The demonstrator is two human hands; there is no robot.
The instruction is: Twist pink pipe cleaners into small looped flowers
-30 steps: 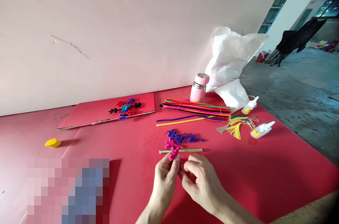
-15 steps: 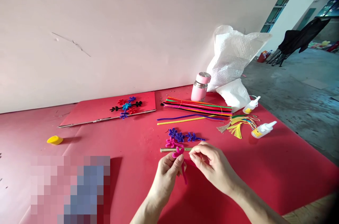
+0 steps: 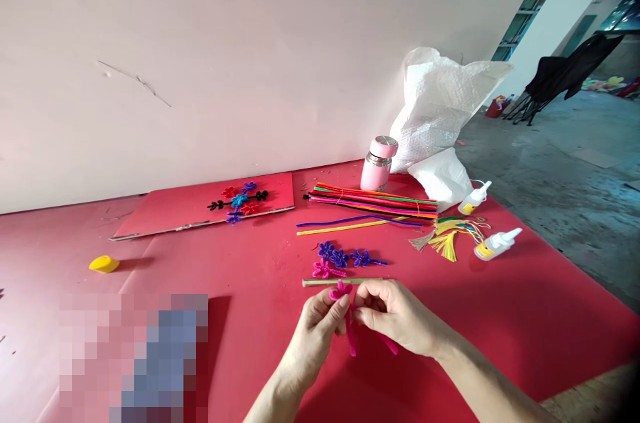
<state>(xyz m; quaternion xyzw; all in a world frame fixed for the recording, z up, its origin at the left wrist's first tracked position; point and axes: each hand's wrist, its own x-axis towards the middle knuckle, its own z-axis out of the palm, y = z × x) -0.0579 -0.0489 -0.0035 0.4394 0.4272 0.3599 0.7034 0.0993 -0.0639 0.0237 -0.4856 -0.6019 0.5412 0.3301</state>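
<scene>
My left hand (image 3: 314, 330) pinches a pink pipe-cleaner flower (image 3: 342, 290) just below its petals, with the loose pink stem (image 3: 351, 336) hanging down between my hands. My right hand (image 3: 397, 316) is closed on the same pipe cleaner close to the flower, a second pink end sticking out under it. Both hands hover low over the red table cover (image 3: 500, 316). Just beyond them lie a thin greenish stick (image 3: 320, 282), another pink flower (image 3: 324, 270) and a purple flower sprig (image 3: 345, 256).
A bundle of coloured pipe cleaners (image 3: 375, 202), loose purple and yellow ones (image 3: 350, 224), a pink flask (image 3: 379, 164), white bags (image 3: 440, 123), two glue bottles (image 3: 495, 243) and yellow tassels (image 3: 445, 240) lie at right. A red card with flowers (image 3: 210, 210) and yellow piece (image 3: 104, 264) sit left.
My right hand drew away from the flower to the right, then came back and closed on the pipe cleaner. The pink stem now hangs lower between my hands.
</scene>
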